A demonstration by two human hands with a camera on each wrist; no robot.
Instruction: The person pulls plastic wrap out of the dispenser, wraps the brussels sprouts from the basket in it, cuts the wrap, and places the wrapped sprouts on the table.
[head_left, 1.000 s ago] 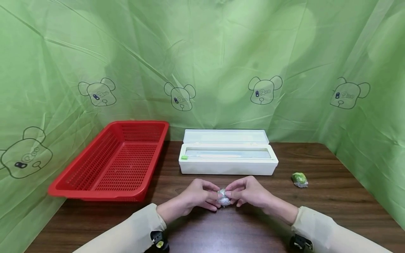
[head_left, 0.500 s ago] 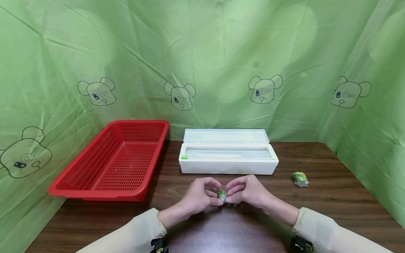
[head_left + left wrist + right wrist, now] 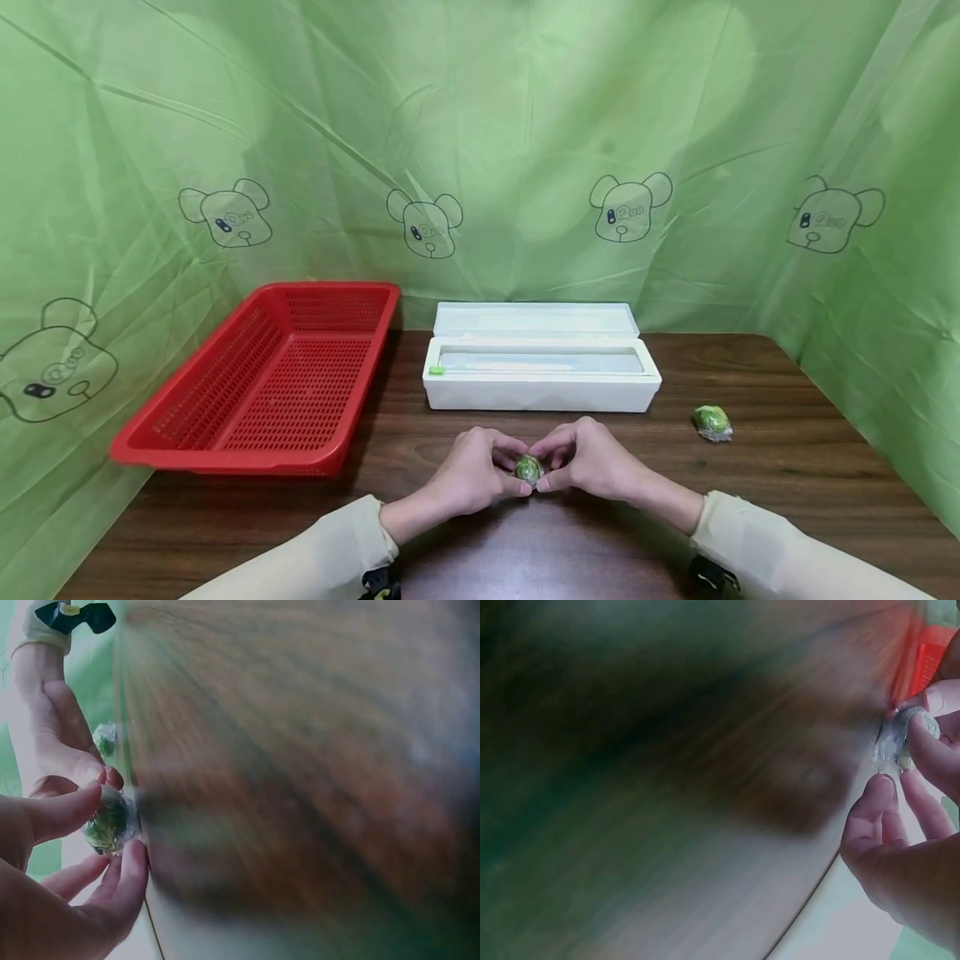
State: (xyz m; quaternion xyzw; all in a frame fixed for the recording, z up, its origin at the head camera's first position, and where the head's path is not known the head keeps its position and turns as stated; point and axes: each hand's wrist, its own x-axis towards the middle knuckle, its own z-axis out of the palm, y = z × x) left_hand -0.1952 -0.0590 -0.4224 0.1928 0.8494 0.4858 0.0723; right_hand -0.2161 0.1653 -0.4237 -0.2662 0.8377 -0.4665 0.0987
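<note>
A small round green vegetable in crinkled cling film (image 3: 529,469) is held low over the table in front of the white box. My left hand (image 3: 476,473) pinches its left side between thumb and fingers. From the other side my right hand (image 3: 588,460) grips it the same way, with thumb and fingertips. In the left wrist view, the wrapped vegetable (image 3: 110,823) shows veined green through clear film. Bunched film (image 3: 892,742) shows at its side in the right wrist view. Off to the right lies a second film-wrapped green vegetable (image 3: 712,423).
A long white cling-film dispenser (image 3: 542,393) stands behind my hands with its lid (image 3: 534,319) raised and a green slider (image 3: 437,370) at its left end. To the left sits a red perforated basket (image 3: 360,367). Green sheeting (image 3: 517,125) encloses the dark wooden table (image 3: 787,500).
The wrapped vegetable has been turned: whitish bunched film faced up a second ago, and its green side now shows. Both hands stay in place, their fingers shifting and closing in around it.
</note>
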